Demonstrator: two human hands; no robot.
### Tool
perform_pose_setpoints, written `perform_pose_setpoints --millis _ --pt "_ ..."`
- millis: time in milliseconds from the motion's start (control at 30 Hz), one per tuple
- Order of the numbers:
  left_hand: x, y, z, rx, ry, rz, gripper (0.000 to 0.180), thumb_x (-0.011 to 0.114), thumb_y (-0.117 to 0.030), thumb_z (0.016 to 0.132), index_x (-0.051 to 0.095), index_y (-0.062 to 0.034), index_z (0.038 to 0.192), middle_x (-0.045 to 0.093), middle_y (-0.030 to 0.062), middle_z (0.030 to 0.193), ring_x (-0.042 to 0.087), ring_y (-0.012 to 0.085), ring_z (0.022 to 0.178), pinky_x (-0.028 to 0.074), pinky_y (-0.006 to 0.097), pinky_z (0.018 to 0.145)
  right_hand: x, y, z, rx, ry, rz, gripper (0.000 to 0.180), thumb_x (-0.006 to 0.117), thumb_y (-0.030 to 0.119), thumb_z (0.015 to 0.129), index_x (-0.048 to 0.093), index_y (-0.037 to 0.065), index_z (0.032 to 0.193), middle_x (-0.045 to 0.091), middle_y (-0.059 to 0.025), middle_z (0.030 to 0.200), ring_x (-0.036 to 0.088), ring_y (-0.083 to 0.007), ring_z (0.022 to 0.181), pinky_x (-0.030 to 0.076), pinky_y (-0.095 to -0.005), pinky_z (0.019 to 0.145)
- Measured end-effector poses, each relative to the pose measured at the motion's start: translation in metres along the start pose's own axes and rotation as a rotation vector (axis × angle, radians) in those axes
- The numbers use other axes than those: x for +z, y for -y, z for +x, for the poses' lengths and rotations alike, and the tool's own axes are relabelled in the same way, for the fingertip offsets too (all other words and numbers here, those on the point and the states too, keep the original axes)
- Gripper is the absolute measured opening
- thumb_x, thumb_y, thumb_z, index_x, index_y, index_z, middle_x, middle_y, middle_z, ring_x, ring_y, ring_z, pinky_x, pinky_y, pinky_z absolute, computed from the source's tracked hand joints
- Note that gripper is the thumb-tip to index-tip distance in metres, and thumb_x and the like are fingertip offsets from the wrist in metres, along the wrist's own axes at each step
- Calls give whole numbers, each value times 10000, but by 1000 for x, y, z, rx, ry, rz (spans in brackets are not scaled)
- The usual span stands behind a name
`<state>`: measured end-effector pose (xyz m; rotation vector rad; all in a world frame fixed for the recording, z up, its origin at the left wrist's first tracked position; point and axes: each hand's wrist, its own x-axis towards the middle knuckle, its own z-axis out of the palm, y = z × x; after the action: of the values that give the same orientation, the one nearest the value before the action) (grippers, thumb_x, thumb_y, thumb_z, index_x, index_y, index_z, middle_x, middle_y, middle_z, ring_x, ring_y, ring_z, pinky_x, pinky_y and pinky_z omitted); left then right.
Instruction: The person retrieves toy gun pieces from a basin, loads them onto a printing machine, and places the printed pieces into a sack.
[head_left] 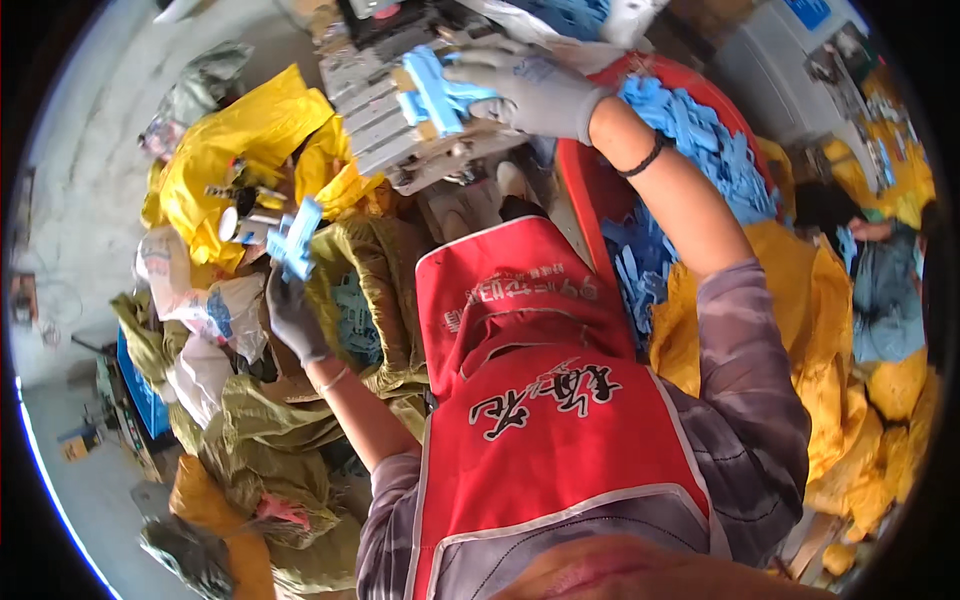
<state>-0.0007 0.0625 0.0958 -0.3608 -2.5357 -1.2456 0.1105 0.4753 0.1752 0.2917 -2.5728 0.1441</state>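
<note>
Left hand [292, 312] raised, gloved fingers pinched on blue part [296, 240] above olive sack [370, 290]. Right hand [530, 90] stretched forward, palm down, pressing blue piece [432, 92] onto grey machine [375, 110]; clasp unclear.

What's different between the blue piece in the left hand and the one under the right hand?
The blue piece in the left hand is held up in the air, clear of everything; the blue piece under the right hand lies pressed on the grey slatted machine. The left hand grips its piece from below; the right hand covers its piece from the side. Both pieces are light blue plastic, and both hands wear grey gloves.
</note>
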Motion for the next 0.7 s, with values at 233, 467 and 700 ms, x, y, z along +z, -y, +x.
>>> perform_pose_setpoints --millis 233,467,700 --pt "-27 84 -10 10 -1 -139 296 513 -99 914 550 88 1141 620 197 1077 617 254 927 525 337 819 -43 -134 -143 306 161 55 362 540 211 895 520 24 1204 619 -162 1001 605 -273 945 477 -344 827" --pt "12 33 -26 -45 150 68 266 541 -167 913 625 -5 1106 647 96 1097 609 183 973 463 288 862 -23 -151 -285 944 963 -208 294 523 230 799 625 68 1021 619 -183 1071 590 -323 1019 470 -434 856" --pt "56 -37 -33 100 355 -15 259 541 -171 909 633 -7 1086 672 92 997 621 161 891 489 288 796 32 -135 -322 921 856 -546 400 544 158 780 539 150 1180 615 -102 1118 559 -259 1079 434 -396 892"
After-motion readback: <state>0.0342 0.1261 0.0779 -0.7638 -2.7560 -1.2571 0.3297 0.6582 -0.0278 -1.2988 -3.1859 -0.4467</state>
